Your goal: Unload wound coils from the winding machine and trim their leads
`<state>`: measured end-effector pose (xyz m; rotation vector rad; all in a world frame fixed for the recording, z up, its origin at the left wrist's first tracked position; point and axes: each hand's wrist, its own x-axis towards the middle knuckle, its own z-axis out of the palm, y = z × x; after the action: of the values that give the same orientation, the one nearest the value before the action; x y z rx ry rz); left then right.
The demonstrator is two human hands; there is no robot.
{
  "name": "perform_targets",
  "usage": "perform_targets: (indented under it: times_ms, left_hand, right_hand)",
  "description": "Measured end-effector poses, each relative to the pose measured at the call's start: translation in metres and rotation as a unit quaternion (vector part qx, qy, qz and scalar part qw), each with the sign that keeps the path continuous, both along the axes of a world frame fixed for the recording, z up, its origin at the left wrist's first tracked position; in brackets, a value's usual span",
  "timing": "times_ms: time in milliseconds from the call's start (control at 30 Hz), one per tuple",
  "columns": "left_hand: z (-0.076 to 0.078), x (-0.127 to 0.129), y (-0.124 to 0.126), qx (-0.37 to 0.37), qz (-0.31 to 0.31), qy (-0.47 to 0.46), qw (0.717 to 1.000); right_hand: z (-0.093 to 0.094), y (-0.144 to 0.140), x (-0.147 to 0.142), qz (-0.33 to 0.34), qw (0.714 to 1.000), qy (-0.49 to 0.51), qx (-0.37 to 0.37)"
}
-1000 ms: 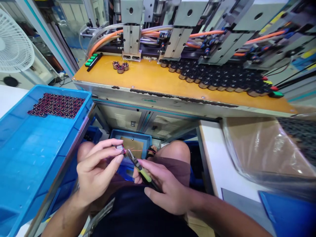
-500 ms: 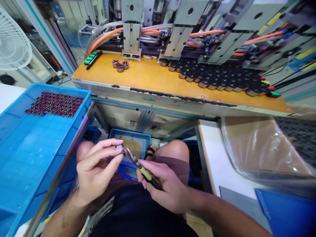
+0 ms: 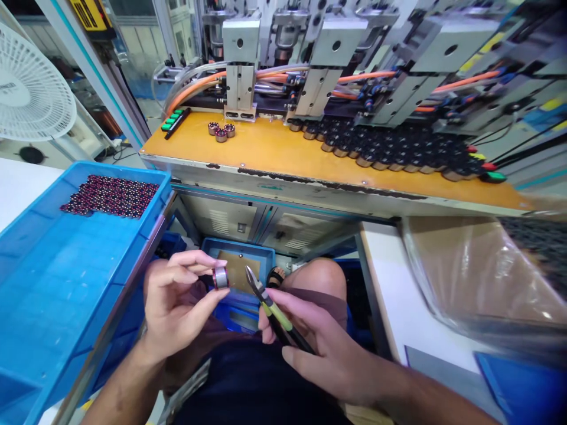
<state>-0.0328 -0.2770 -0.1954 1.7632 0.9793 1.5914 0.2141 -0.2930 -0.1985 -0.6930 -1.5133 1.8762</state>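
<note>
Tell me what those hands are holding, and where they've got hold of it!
The left fingers pinch a small silver ring by its outer side; the right fingers hold pliers by the green-and-black handles.

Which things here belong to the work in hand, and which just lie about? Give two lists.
In hand, or likely part of it:
ring-shaped part, pinched by the left hand
pliers, in the right hand
similar-looking parts in the blue tray

Apparently just lying about:
white fan
grey sheet
</note>
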Motion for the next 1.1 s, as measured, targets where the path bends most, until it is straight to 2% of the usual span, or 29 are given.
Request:
perform_targets:
  times_ms: [167,433,667,1100]
  left_hand:
    - [0.0,0.003,-0.003,-0.003,-0.007,-0.01,1.0]
    - [0.004,0.008,-0.008,-0.011,-0.005,-0.022,1.0]
    - [0.008,0.009,-0.009,-0.017,-0.004,-0.012,1.0]
    - [0.005,0.006,-0.01,-0.021,0.0,-0.004,1.0]
  right_hand:
    - [0.008,0.0,0.0,0.009,0.999,0.003,0.043]
    - [0.008,0.001,-0.004,0.036,0.995,0.014,0.092]
    - [0.013,0.003,-0.009,0.035,0.996,0.034,0.068]
    - [0.013,0.003,-0.011,0.039,0.998,0.037,0.027]
